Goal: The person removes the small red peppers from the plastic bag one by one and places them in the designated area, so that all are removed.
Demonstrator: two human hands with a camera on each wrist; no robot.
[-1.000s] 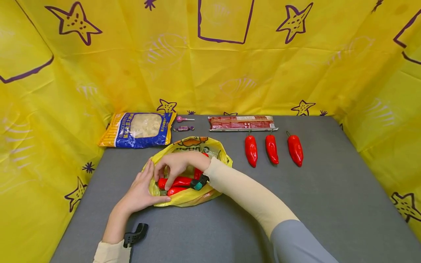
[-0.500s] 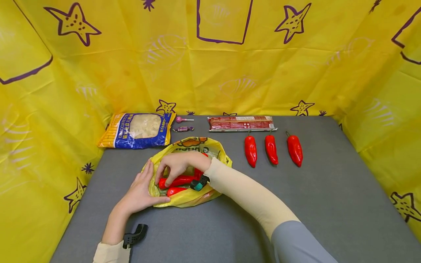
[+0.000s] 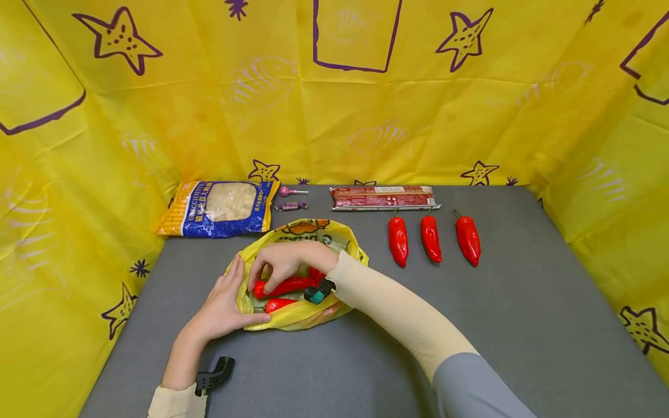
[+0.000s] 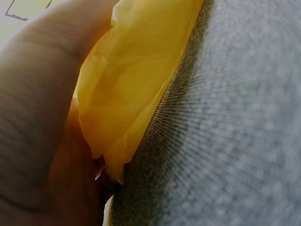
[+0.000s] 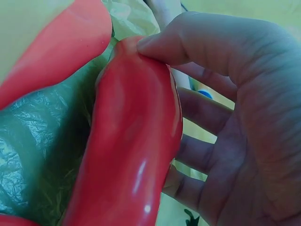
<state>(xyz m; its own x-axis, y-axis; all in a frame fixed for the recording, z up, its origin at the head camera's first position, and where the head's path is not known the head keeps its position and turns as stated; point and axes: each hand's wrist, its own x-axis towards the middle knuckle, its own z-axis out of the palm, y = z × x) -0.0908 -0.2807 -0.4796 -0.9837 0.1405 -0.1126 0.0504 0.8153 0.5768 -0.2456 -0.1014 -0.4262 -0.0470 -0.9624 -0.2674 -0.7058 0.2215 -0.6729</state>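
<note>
**Our right hand on a pepper inside the yellow bag**

Nearest to us, our left hand (image 3: 222, 305) lies on the grey counter (image 3: 522, 325) and presses against the near left edge of the yellow bag (image 3: 300, 316). Its fingers are straight and close together along the bag's side, and the thumb lies along the front rim. In the left wrist view we see only the palm against the yellow plastic.

A little further, our right hand (image 3: 282, 261) reaches into the open bag from the right. Its fingers (image 3: 261, 277) are curled over the red pepper (image 3: 284, 285), which lies across the bag with its tip toward the left. In the right wrist view the thumb tip touches the end of this pepper (image 5: 136, 141), and the other fingers are bent behind it, slightly spread, so the pepper sits between thumb and fingers. A second pepper (image 3: 279, 303) lies in the bag just in front of the first one.

Further back on the right, three red peppers (image 3: 431, 238) lie in a row on the counter, apart from each other. Behind them is a long red packet (image 3: 384, 197). At the far left lies a blue and yellow pasta bag (image 3: 219, 208), with two small candies (image 3: 291, 198) just beside it.
</note>
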